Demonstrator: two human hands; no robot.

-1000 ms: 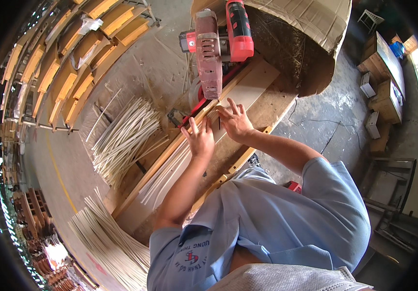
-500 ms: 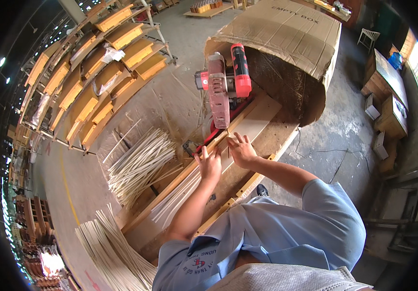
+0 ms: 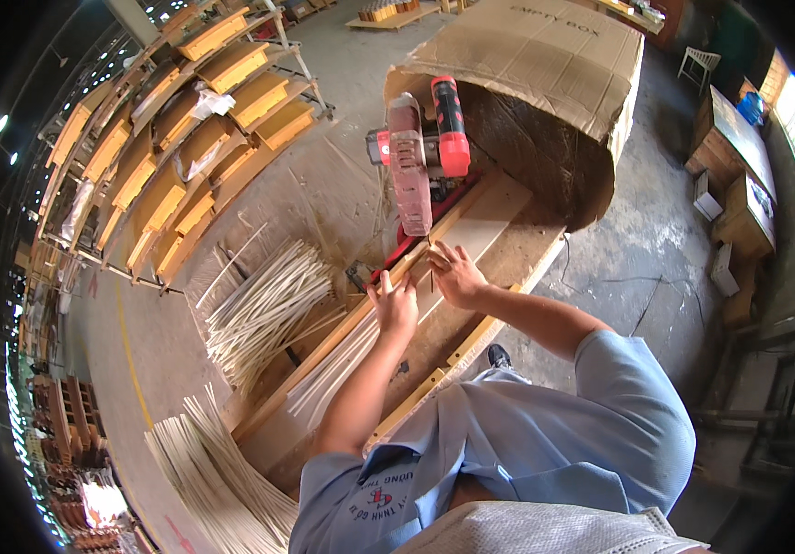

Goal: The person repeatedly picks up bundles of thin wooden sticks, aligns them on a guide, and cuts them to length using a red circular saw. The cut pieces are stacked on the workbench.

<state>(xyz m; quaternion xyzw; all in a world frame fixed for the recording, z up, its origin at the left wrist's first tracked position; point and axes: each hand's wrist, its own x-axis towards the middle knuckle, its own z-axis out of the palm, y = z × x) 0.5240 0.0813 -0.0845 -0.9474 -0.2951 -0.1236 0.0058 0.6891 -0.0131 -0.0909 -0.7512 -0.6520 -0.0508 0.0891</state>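
Close by the red saw (image 3: 408, 175), the left grip (image 3: 394, 303) and the right grip (image 3: 455, 275) had bent fingers, though I couldn't tell if they were holding anything, and thin white sticks (image 3: 335, 365) lay on the bench (image 3: 513, 256) just beside the left grip.

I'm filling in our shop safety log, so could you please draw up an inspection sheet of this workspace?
Surface: wooden workbench with a long wooden rail and a pale board.
Job's things: thin pale strips along the rail's near side; red miter saw ahead.
Clutter: jumbled strip pile beyond the rail; strip bundle at lower left.
Hands: left hand and right hand by the rail, near the saw; grip on any strip unclear.
Cables: apparently a thin dark cable on the floor at right.
Surroundings: open cardboard box at the bench's far end; loaded shelving rack at upper left.
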